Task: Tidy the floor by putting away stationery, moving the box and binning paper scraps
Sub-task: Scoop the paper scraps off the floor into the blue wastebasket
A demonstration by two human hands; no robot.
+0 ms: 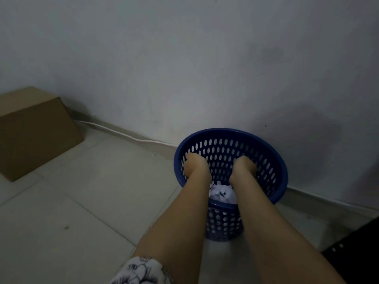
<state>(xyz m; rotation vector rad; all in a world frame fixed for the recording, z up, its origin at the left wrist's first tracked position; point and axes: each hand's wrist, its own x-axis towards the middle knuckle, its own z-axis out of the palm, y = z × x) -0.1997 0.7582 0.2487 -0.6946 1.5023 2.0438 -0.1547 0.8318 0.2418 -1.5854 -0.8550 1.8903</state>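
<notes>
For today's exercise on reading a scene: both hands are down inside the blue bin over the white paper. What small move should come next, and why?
Probably lift both hands straight up out of the bin. The left hand and right hand are inside its rim, and crumpled paper already lies below them, so the scraps seem dropped. Whether the fingers hold anything cannot be seen.

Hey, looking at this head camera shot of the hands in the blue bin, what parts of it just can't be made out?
- Left hand and right hand: fingers curl out of sight inside the blue perforated plastic bin; grip unclear.
- White crumpled paper scraps: mostly hidden between both forearms; amount unknown.
- Brown cardboard box: cut off by the left edge.
- Black object: cut off at the lower right corner, too dark to identify.
</notes>
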